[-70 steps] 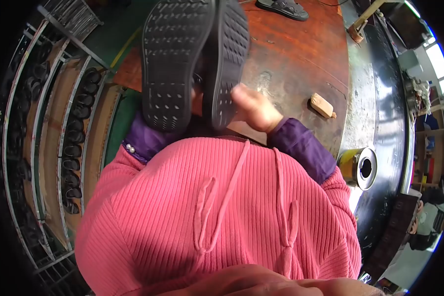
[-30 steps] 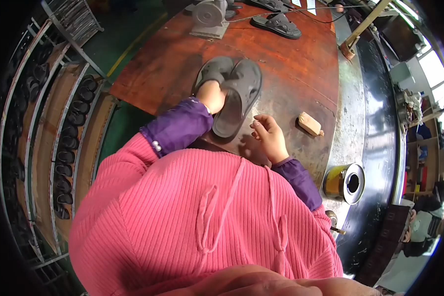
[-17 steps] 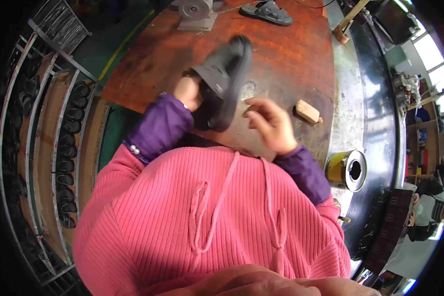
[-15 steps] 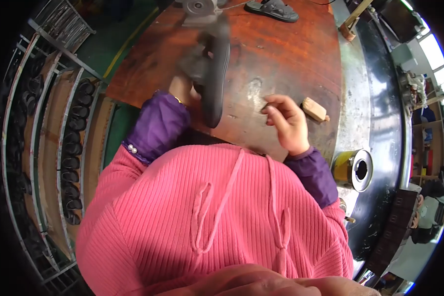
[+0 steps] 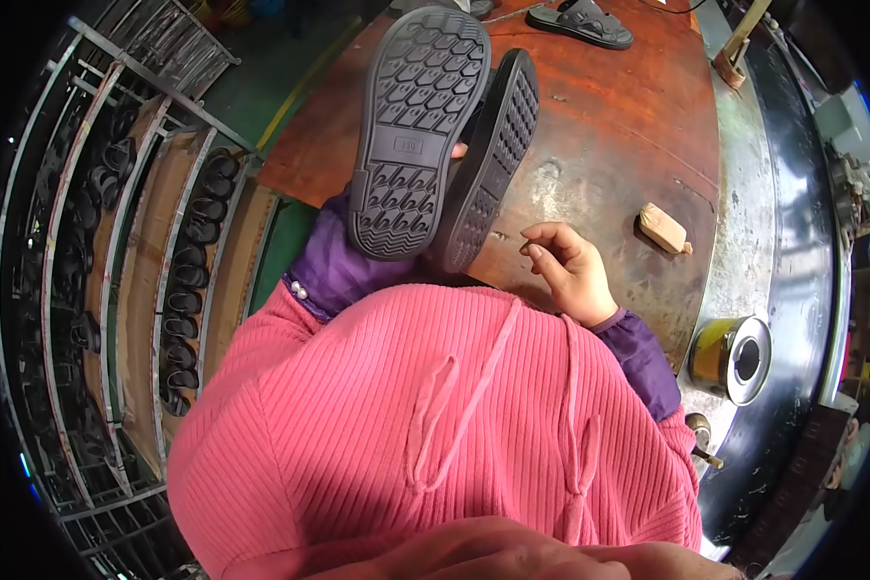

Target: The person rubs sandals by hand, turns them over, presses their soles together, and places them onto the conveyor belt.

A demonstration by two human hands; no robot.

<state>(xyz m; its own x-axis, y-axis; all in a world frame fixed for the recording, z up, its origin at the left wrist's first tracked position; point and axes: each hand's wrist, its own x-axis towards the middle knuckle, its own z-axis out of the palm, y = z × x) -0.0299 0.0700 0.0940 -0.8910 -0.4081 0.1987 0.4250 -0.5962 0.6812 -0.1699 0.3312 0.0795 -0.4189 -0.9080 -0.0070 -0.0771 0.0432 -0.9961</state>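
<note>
As the left hand (image 5: pixel 459 151), mostly hidden, grasps a pair of black sandals (image 5: pixel 409 145) at the upper centre of the frame, we find both turned tread-side out. We judge the handling unfinished: the pair is raised off the surface (image 5: pixel 628 126), not set down. The right hand (image 5: pixel 572 274) is clear of them, thumb and forefinger nearly meeting; we cannot tell whether its fingers pinch anything. Another sandal (image 5: pixel 582 25) lies near the top edge.

A tan oblong block (image 5: pixel 663 228) lies on a reddish-brown wooden tabletop (image 5: pixel 614 135), a yellow-sided metal tin (image 5: pixel 730 360) near its right edge, a grey metal-framed rack (image 5: pixel 145 261) to the left.
</note>
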